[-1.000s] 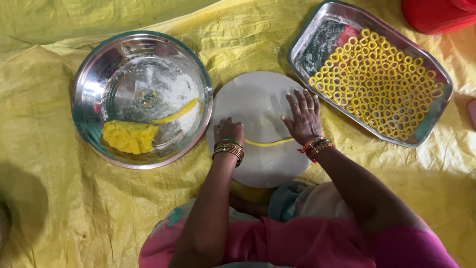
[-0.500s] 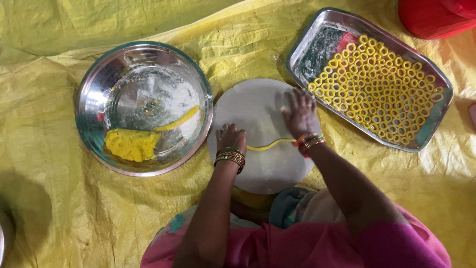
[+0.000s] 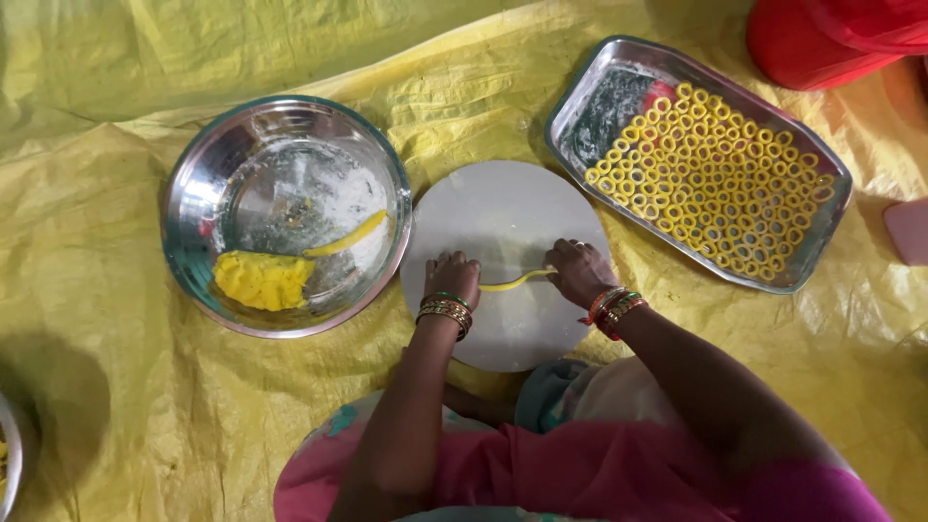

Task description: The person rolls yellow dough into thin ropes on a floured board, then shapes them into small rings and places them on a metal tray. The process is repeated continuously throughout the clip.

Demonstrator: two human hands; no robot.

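A thin yellow dough rope [image 3: 512, 282] lies across the round grey board [image 3: 503, 208]. My left hand [image 3: 452, 277] rests with curled fingers on the rope's left end, and my right hand [image 3: 578, 271] is closed over its right end. Both wrists wear bangles. Left of the board stands a steel bowl [image 3: 208, 179] that holds a lump of yellow dough [image 3: 261, 279] and one short dough strip [image 3: 346, 235].
A rectangular steel tray [image 3: 609, 106] at the upper right is filled with several yellow dough rings [image 3: 720, 184]. A red container [image 3: 822, 39] stands behind it. Everything sits on a crumpled yellow sheet [image 3: 126, 387]. A pink object [image 3: 909, 230] shows at the right edge.
My right hand has drawn back toward me and curled shut over the rope's end. The rope between my hands is shorter and more bent.
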